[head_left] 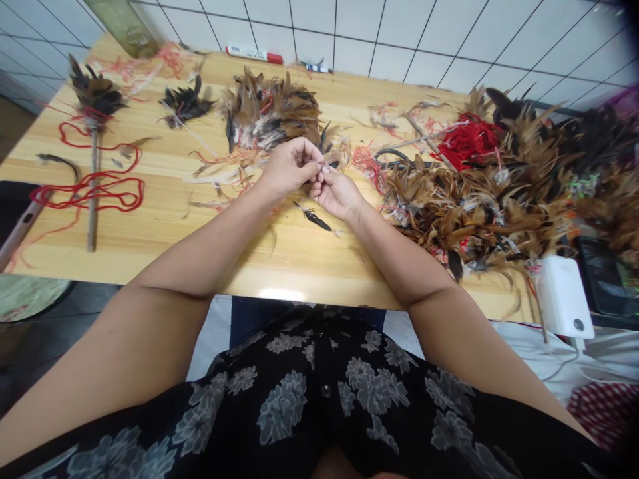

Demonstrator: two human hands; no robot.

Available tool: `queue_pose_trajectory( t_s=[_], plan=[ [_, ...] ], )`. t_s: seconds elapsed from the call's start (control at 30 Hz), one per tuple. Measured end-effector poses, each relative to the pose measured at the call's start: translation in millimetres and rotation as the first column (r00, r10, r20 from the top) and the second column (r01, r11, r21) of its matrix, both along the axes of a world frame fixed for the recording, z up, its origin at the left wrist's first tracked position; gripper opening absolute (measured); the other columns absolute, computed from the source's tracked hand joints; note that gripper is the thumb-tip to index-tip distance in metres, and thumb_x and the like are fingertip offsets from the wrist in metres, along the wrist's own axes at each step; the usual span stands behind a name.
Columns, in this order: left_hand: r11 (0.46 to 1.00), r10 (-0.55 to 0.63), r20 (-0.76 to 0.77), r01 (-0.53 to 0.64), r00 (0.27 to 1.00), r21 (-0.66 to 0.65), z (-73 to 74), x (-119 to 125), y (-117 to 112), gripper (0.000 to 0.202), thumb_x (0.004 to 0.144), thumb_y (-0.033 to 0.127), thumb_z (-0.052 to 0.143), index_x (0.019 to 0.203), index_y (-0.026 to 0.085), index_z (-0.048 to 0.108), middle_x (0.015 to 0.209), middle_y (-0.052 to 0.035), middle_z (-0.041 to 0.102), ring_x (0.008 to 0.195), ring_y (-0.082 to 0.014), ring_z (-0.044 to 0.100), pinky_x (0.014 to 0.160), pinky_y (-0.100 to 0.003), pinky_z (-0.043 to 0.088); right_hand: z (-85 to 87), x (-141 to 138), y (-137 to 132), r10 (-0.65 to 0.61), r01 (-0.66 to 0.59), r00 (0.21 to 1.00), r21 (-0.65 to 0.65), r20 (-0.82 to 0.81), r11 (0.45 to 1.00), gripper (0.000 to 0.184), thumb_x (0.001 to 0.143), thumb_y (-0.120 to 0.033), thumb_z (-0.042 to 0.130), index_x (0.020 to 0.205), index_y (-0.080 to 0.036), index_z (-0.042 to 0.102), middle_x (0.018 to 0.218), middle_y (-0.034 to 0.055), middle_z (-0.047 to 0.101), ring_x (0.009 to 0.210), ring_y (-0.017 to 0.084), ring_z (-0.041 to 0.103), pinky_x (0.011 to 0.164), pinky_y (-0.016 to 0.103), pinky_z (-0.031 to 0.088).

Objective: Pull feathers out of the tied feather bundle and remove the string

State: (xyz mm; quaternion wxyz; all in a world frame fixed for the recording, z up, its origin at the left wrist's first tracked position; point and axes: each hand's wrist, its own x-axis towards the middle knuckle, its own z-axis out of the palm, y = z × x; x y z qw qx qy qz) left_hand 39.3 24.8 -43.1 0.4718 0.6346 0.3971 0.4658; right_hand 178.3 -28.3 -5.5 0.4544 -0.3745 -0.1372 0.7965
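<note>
My left hand and my right hand meet above the middle of the wooden table, fingers curled and pinched together on something small that I cannot make out. A dark feather hangs or lies just below them. A brown feather bunch lies right behind my hands. A large pile of brown and black feathers spreads to the right.
A stick with a feather tuft and a looped red cord lie at the left. Red thread sits in the right pile. A marker lies at the far edge. A white box rests at the right front corner.
</note>
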Motion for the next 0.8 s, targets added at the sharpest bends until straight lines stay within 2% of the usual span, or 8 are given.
queue_pose_trajectory(
  t_s=[0.07, 0.13, 0.23, 0.3, 0.4, 0.57, 0.7, 0.8],
  plan=[
    [0.998, 0.033, -0.043, -0.03, 0.999, 0.055, -2.4, 0.1, 2.7, 0.025, 0.091, 0.028, 0.093, 0.095, 0.024, 0.068, 0.081, 0.0, 0.072, 0.074, -0.0177, 0.071, 0.079, -0.033, 0.066, 0.3, -1.1, -0.2, -0.017, 0.017, 1.0, -0.004, -0.016, 1.0, 0.039, 0.119, -0.005, 0.035, 0.086, -0.023, 0.045, 0.059, -0.0093, 0.048, 0.049, 0.005, 0.043, 0.052, 0.012, 0.038],
    [0.986, 0.087, -0.116, -0.069, 0.989, 0.154, -3.2, -0.7, 3.2, 0.024, 0.091, 0.03, 0.092, 0.102, 0.025, 0.071, 0.088, -0.0018, 0.074, 0.085, -0.0215, 0.074, 0.092, -0.039, 0.066, -0.1, -2.1, -0.1, -0.033, 0.033, 0.999, -0.009, -0.026, 0.999, 0.037, 0.12, -0.008, 0.036, 0.088, -0.023, 0.045, 0.059, -0.0101, 0.046, 0.049, 0.005, 0.042, 0.051, 0.012, 0.037],
    [0.934, 0.184, -0.221, -0.101, 0.958, 0.341, -2.6, -1.7, 0.8, 0.022, 0.09, 0.031, 0.09, 0.103, 0.026, 0.073, 0.098, -0.0064, 0.076, 0.108, -0.0301, 0.074, 0.112, -0.049, 0.061, -1.4, -3.2, 0.3, -0.046, 0.046, 0.999, -0.01, -0.026, 0.999, 0.035, 0.122, -0.013, 0.039, 0.09, -0.024, 0.045, 0.06, -0.0113, 0.044, 0.049, 0.005, 0.041, 0.052, 0.013, 0.037],
    [0.906, 0.211, -0.254, -0.091, 0.944, 0.413, -2.6, -1.1, -1.2, 0.018, 0.092, 0.031, 0.087, 0.103, 0.028, 0.073, 0.105, -0.0094, 0.077, 0.115, -0.0337, 0.072, 0.119, -0.053, 0.056, -2.1, -3.8, 0.5, -0.052, 0.052, 0.998, -0.004, -0.022, 0.999, 0.033, 0.121, -0.012, 0.041, 0.091, -0.025, 0.046, 0.06, -0.012, 0.043, 0.048, 0.005, 0.04, 0.052, 0.013, 0.037],
    [0.896, 0.208, -0.266, -0.074, 0.941, 0.437, -3.4, 1.0, -2.8, 0.011, 0.097, 0.034, 0.079, 0.102, 0.03, 0.07, 0.114, -0.0124, 0.076, 0.119, -0.0362, 0.069, 0.12, -0.056, 0.054, -2.3, -5.2, 0.3, -0.052, 0.052, 0.999, 0.002, -0.017, 0.999, 0.032, 0.118, -0.007, 0.043, 0.091, -0.025, 0.046, 0.059, -0.0128, 0.042, 0.048, 0.005, 0.039, 0.052, 0.013, 0.035],
    [0.863, 0.266, -0.246, -0.116, 0.932, 0.492, -5.1, 3.5, -1.8, 0.018, 0.099, 0.041, 0.074, 0.09, 0.031, 0.063, 0.104, -0.0125, 0.072, 0.107, -0.0354, 0.066, 0.107, -0.055, 0.057, -2.2, -7.7, -0.9, -0.055, 0.054, 0.998, -0.015, -0.024, 0.998, 0.036, 0.121, -0.012, 0.04, 0.087, -0.024, 0.044, 0.057, -0.0122, 0.042, 0.047, 0.006, 0.038, 0.051, 0.014, 0.035],
    [0.892, 0.249, -0.166, -0.159, 0.954, 0.423, -7.5, 5.0, -0.8, 0.025, 0.099, 0.048, 0.079, 0.091, 0.031, 0.063, 0.103, -0.0099, 0.072, 0.108, -0.0337, 0.068, 0.111, -0.054, 0.056, -4.3, -8.5, -0.5, -0.042, 0.041, 0.999, -0.02, -0.018, 0.999, 0.04, 0.123, -0.023, 0.046, 0.083, -0.024, 0.04, 0.059, -0.0106, 0.042, 0.05, 0.006, 0.038, 0.052, 0.014, 0.037],
    [0.909, 0.226, -0.166, -0.146, 0.96, 0.391, -11.0, 4.5, 1.6, 0.021, 0.097, 0.046, 0.081, 0.093, 0.031, 0.066, 0.104, -0.0096, 0.074, 0.109, -0.0344, 0.07, 0.114, -0.057, 0.057, -5.1, -8.9, -0.1, -0.046, 0.046, 0.999, -0.026, -0.009, 0.999, 0.042, 0.123, -0.029, 0.051, 0.082, -0.024, 0.039, 0.06, -0.0102, 0.041, 0.05, 0.006, 0.038, 0.051, 0.014, 0.036]
  ],
)
